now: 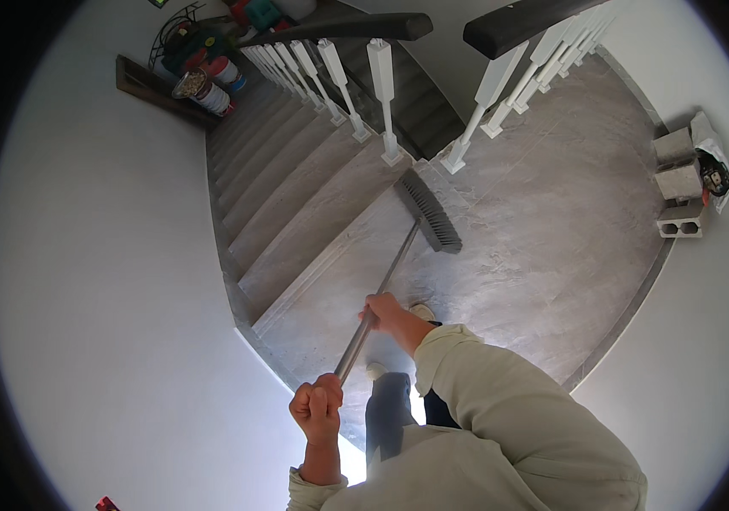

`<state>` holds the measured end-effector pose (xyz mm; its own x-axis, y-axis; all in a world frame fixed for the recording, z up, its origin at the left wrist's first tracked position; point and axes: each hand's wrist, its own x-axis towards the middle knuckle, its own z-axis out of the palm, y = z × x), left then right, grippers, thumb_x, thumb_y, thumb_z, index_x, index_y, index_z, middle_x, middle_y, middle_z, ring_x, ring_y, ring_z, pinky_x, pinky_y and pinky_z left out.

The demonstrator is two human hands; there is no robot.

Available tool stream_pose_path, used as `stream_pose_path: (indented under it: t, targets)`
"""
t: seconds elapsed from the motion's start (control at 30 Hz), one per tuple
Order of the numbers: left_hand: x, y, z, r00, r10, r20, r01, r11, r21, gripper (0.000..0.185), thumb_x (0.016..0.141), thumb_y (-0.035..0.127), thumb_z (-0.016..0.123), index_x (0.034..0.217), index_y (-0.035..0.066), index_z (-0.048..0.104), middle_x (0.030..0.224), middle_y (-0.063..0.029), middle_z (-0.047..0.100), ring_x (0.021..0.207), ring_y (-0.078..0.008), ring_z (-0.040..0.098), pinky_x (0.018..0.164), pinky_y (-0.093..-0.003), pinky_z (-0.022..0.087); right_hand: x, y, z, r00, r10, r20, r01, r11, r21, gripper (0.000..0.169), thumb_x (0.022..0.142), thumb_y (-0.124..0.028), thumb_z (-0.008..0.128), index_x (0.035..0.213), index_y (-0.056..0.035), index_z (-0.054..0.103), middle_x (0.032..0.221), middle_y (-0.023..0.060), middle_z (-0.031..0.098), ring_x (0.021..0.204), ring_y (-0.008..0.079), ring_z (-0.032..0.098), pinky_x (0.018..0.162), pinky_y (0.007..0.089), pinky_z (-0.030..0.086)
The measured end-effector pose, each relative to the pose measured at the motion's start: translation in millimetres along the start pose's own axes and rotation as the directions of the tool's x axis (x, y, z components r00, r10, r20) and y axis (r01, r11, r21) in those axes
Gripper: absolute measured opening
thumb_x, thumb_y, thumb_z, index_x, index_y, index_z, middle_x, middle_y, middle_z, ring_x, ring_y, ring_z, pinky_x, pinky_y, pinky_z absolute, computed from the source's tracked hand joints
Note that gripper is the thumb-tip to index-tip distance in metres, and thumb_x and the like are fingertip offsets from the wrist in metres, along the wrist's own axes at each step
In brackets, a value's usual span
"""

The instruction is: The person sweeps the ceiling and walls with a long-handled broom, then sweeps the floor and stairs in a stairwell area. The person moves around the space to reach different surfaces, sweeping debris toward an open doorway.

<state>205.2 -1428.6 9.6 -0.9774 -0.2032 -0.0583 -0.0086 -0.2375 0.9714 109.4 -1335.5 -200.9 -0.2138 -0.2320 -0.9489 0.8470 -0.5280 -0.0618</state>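
Observation:
A push broom (pixel 429 212) with a dark grey head and bristles lies against the tiled landing floor (pixel 511 236), beside the top edge of the stairs. Its metal handle runs back towards me. My left hand (pixel 318 409) is closed around the upper end of the handle. Farther down the shaft, my right hand (pixel 382 311) grips it, with the arm in a rolled pale sleeve. Both of my shoes show under the handle, and pale dusty marks cover parts of the floor.
Stairs (pixel 294 191) descend at the left beside white balusters (pixel 382 96) and a dark handrail (pixel 364 27). Buckets (pixel 211 99) stand near the far wall. Concrete blocks (pixel 680 220) and a white bag (pixel 712 144) lie against the right wall. A stairwell opening is ahead.

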Motion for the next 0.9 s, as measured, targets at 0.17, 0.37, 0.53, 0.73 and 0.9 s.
stream_pose_path:
  t: [0.17,0.37,0.53,0.73,0.9]
  targets:
    - [-17.0,53.8,-44.2,0.968,0.123,-0.219,-0.071,0.970,0.230,0.031,0.081,0.004,0.037,0.054,0.011,0.025,0.039,0.0008,0.030,0.038,-0.0090,0.026,0.053,-0.0277,0.035,-32.4,69.8,113.9,0.963,0.235,0.136,-0.189,0.939,-0.286,0.002,0.069,-0.001,0.045,0.070,0.0003,0.044,0.060,0.0107,0.045,0.051,0.0216,0.051,0.045,0.0349,0.045]
    - [-42.0,108.5,-74.2,0.955,0.285,-0.081,-0.213,0.850,0.482,0.033,0.079,0.021,0.048,0.052,0.010,0.033,0.039,0.0005,0.037,0.036,-0.0106,0.036,0.051,-0.0295,0.038,-66.6,126.5,150.8,0.862,0.330,0.385,-0.262,0.940,-0.219,0.011,0.073,-0.005,0.047,0.063,-0.0001,0.045,0.053,0.0101,0.047,0.047,0.0207,0.052,0.041,0.0305,0.044]
    - [-69.3,155.0,-109.7,0.961,0.275,0.007,-0.262,0.905,0.335,0.037,0.081,0.023,0.047,0.049,0.009,0.034,0.037,0.0001,0.037,0.034,-0.0109,0.037,0.047,-0.0275,0.036,-122.7,129.9,128.0,0.874,0.334,0.354,-0.289,0.941,-0.175,0.010,0.075,-0.009,0.047,0.068,-0.0028,0.045,0.060,0.0076,0.050,0.060,0.0229,0.058,0.052,0.0342,0.049]
    - [-70.8,47.5,-149.7,0.991,-0.110,0.080,0.122,0.978,-0.171,0.024,0.077,0.010,0.048,0.055,0.003,0.043,0.048,-0.0037,0.043,0.047,-0.0148,0.042,0.063,-0.0317,0.037,-51.6,109.1,26.8,0.975,0.214,-0.068,-0.208,0.975,0.084,0.004,0.074,-0.003,0.045,0.071,-0.0017,0.044,0.061,0.0110,0.045,0.062,0.0262,0.051,0.060,0.0421,0.045]
    - [-65.8,48.9,-165.6,0.975,-0.151,0.164,0.131,0.983,0.128,0.013,0.065,-0.003,0.048,0.055,0.000,0.042,0.054,-0.0069,0.047,0.052,-0.0200,0.046,0.061,-0.0333,0.042,-18.7,145.7,34.4,0.977,0.205,-0.055,-0.209,0.974,-0.086,0.009,0.073,-0.005,0.046,0.066,-0.0021,0.043,0.052,0.0099,0.043,0.050,0.0240,0.049,0.048,0.0371,0.044]
